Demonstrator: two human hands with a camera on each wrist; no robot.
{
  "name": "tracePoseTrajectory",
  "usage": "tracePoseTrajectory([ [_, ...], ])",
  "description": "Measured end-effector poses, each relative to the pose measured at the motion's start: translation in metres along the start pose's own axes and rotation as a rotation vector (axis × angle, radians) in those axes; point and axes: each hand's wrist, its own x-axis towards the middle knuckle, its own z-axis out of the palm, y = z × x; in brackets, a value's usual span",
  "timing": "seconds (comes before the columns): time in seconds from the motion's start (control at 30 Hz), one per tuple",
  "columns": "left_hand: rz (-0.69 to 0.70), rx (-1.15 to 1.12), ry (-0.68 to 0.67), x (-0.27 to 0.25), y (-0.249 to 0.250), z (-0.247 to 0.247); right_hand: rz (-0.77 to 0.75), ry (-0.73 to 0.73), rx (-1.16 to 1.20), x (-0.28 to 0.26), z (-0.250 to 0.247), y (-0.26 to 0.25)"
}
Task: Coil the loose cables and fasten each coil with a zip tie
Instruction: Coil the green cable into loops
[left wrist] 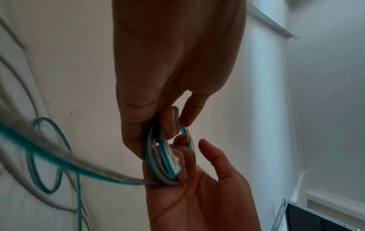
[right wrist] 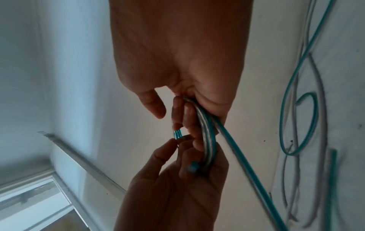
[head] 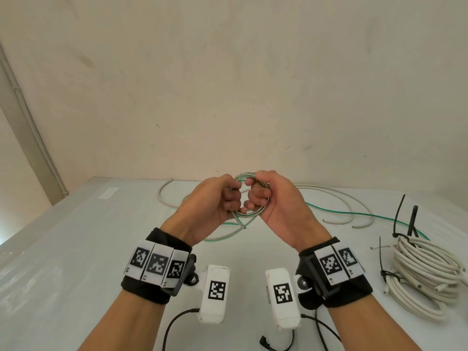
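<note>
- Head view alone shows the desk (head: 76, 249), a tied white coil (head: 425, 274) near its right edge, bare room left.
- Left hand (head: 212, 203) and right hand (head: 276, 198) both have a curled grip round the green-and-clear cable coil (head: 247, 196), held above the desk.
- Wrist views show its tail (left wrist: 59, 157) trailing down.

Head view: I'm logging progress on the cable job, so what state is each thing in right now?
green-striped cable coil: partly wound, held above the table, no zip tie on it
green-striped cable tail: loose on the table
left hand: grips the coil
right hand: grips the coil
white cable coil: wound, fastened with black zip ties
loose white cable: uncoiled on the table
</note>
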Motion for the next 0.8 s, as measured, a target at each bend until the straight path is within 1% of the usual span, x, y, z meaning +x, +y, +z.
tracePoseTrajectory([
  [0.07,-0.006,-0.003,0.001,0.002,-0.003,0.000,-0.002,0.031,-0.048,0.002,-0.003,0.004],
  [0.13,0.013,0.067,0.053,0.005,-0.008,-0.001,-0.043,0.065,-0.105,0.004,-0.005,0.008],
  [0.27,0.033,0.403,0.163,0.010,-0.015,-0.009,-0.177,0.133,-0.204,0.007,-0.010,0.012],
  [0.33,-0.020,0.528,0.215,0.007,-0.014,-0.008,-0.209,0.169,-0.218,0.008,-0.011,0.012],
  [0.37,-0.074,0.548,0.216,0.005,-0.013,-0.006,-0.222,0.181,-0.197,0.008,-0.011,0.011],
  [0.4,-0.139,0.534,0.186,0.002,-0.012,-0.004,-0.235,0.189,-0.164,0.008,-0.010,0.011],
  [0.47,-0.264,0.399,0.079,-0.003,-0.010,0.001,-0.254,0.197,-0.104,0.008,-0.008,0.011],
  [0.53,-0.308,0.215,0.013,-0.001,-0.012,0.001,-0.261,0.194,-0.081,0.008,-0.006,0.011],
  [0.57,-0.296,0.138,0.027,0.002,-0.013,-0.001,-0.257,0.194,-0.061,0.007,-0.004,0.011],
  [0.6,-0.258,0.071,0.071,0.004,-0.014,-0.004,-0.248,0.191,-0.020,0.007,-0.004,0.011],
  [0.67,-0.122,-0.065,0.156,0.011,-0.017,-0.010,-0.215,0.173,0.058,0.006,-0.002,0.010],
  [0.73,0.035,-0.111,0.162,0.014,-0.016,-0.016,-0.173,0.155,0.044,0.006,0.000,0.011],
  [0.8,0.158,-0.076,0.130,0.014,-0.014,-0.019,-0.131,0.126,-0.007,0.005,0.002,0.012],
])
